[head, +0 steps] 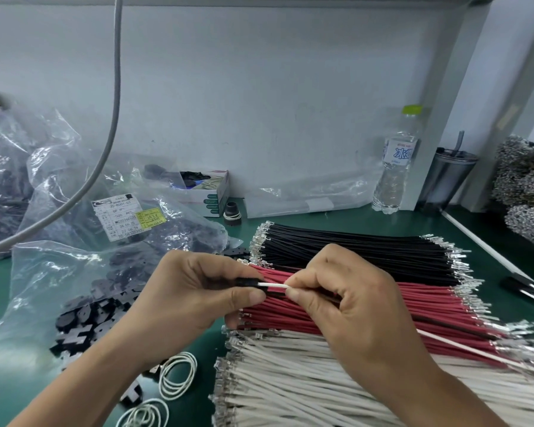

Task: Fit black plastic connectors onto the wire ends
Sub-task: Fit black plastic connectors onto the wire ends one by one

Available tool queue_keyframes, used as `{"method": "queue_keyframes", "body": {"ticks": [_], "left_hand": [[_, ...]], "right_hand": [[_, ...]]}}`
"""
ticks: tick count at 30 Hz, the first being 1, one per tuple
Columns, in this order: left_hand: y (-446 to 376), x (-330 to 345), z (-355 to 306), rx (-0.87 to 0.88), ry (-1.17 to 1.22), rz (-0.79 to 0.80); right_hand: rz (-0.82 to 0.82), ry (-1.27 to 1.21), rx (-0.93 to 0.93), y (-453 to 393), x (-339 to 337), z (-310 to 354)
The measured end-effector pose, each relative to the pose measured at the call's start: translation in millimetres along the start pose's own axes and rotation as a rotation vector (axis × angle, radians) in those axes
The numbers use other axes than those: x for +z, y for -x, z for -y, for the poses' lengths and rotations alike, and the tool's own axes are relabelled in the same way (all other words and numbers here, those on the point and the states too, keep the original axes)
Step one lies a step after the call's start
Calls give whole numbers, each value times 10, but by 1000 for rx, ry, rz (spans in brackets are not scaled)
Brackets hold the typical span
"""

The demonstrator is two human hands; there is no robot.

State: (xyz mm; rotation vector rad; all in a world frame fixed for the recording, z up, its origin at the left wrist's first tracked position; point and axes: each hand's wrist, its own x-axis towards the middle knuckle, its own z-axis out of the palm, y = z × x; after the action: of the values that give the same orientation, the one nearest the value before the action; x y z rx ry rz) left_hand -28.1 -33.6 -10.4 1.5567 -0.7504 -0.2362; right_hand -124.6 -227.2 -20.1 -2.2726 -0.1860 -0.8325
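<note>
Right fingers (293,293) pinched white wire (273,285) close behind its tip, likely to keep the short free end stiff for pushing. Left fingers (250,295) clamped black connector (249,282), opening turned toward the wire; wire end touching or just inside it, seating not visible. Left hand (195,291) and right hand (352,303) held above the red bundle (383,306), so stock stayed within reach. Wire's tail trailed right across the red. Three bundles laid side by side on green mat (429,223): black bundle (352,248) far, red middle, white bundle (290,380) near, terminals all facing left toward the connector hand. Wires per bundle too many to count. Loose connectors spilled from bag (74,288) at left, uncountable. White bands (178,375): several, overlapping, exact count unclear. One bottle (396,167), one cup (447,177) at back.
</note>
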Motion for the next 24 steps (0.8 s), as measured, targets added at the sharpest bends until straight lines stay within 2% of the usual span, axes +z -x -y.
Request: {"method": "queue_keyframes", "body": {"ticks": [10,14,16,18,20,22,24], "left_hand": [[-10,-110,5,103,-77,35],[-38,-284,-32,126,-53,-87],[-44,-407,-69,118,-73,-135],[-40,-554,-82,64,-208,-117],[-47,-668,-55,-20,-481,-23],[-46,-731,12,-75,-736,108],[-38,-771,44,-100,-891,200]], "right_hand": [[-110,168,-175,-39,26,65],[-59,376,-143,-49,-38,15],[-108,425,-138,-54,-98,-24],[-225,462,-160,-98,-188,-43],[-325,506,-201,-155,-314,-30],[-364,538,-230,-192,-465,-15],[-326,547,-177,-245,-729,36]]}}
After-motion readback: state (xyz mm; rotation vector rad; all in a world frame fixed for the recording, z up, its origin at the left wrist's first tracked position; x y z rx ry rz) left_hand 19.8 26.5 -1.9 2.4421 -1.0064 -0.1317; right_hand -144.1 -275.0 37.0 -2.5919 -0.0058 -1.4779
